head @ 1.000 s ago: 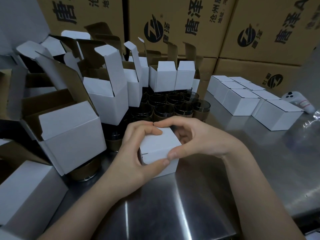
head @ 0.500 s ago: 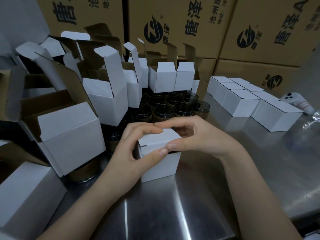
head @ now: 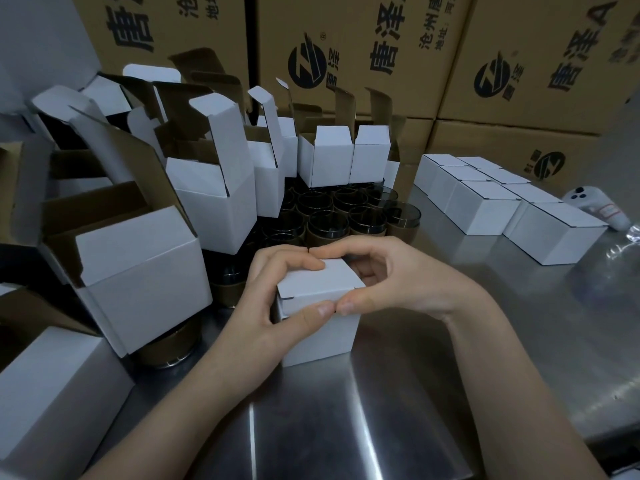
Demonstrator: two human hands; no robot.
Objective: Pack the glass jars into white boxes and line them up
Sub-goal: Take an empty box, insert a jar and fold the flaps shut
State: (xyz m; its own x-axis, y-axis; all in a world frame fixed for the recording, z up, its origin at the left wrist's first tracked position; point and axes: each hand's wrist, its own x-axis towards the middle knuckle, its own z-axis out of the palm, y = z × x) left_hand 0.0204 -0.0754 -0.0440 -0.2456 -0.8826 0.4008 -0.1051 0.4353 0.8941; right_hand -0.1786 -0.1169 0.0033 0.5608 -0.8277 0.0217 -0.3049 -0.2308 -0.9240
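A small white box (head: pixel 320 332) stands on the steel table (head: pixel 381 410) in front of me, its lid flap folded down. My left hand (head: pixel 273 299) grips its left side, thumb on the front edge and fingers curled over the top. My right hand (head: pixel 391 275) grips the right side, thumb tip touching the left thumb. Behind the box stands a cluster of dark glass jars (head: pixel 329 220) with gold bands. A line of closed white boxes (head: pixel 485 206) runs at the right. What the held box contains is hidden.
Several open white boxes (head: pixel 221 188) with raised flaps crowd the left and back. A jar (head: pixel 166 348) sits under a tilted box (head: pixel 138 271) at the left. Big brown cartons (head: pixel 346 53) wall the back. A white controller (head: pixel 585 206) lies at the far right.
The box came down from a tilt and now stands flat on the table. Both thumbs slid together along the front edge and the lid flap went from partly raised to nearly flat.
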